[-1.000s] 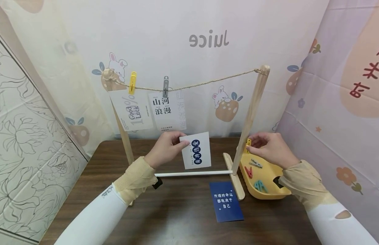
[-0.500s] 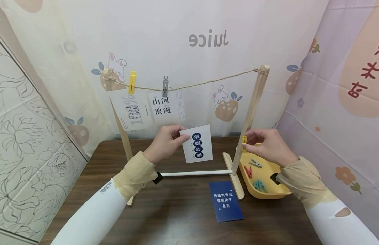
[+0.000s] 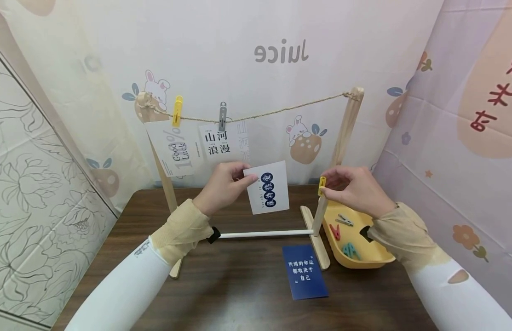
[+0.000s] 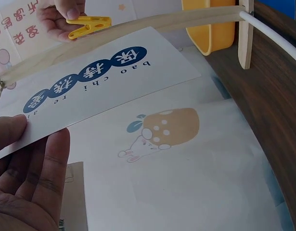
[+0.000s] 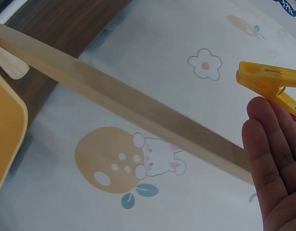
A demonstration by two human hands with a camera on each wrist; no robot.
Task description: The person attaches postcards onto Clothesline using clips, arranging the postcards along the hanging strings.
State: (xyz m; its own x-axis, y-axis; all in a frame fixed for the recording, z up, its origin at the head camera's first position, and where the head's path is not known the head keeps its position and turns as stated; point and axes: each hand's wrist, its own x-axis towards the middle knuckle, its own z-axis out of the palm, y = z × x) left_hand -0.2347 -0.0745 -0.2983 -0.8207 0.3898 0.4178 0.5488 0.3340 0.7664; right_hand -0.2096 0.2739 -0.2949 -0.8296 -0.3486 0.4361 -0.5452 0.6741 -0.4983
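Note:
My left hand (image 3: 227, 186) pinches a white card (image 3: 276, 184) with blue ovals by its left edge, below the twine (image 3: 276, 112). In the left wrist view the thumb lies on the card's face and the fingers are behind it. My right hand (image 3: 355, 188) pinches a yellow clothespin (image 3: 322, 185) beside the right wooden post (image 3: 346, 131); the right wrist view shows this clothespin (image 5: 270, 79) at the fingertips. On the twine, a yellow clothespin (image 3: 177, 111) holds a "Good Luck" card (image 3: 162, 151) and a grey clothespin (image 3: 222, 116) holds a white card (image 3: 216, 158) with black characters.
A yellow basket (image 3: 363, 263) at the right holds red, teal and grey clothespins. On the brown table (image 3: 239, 294) a dark blue card (image 3: 304, 273) lies by the stand's right foot (image 3: 322, 253). A white rod (image 3: 264, 234) runs low across the stand.
My left hand has raised the white card and shifted it slightly right. My right hand has lifted the yellow clothespin up and left, away from the basket, to the front of the post.

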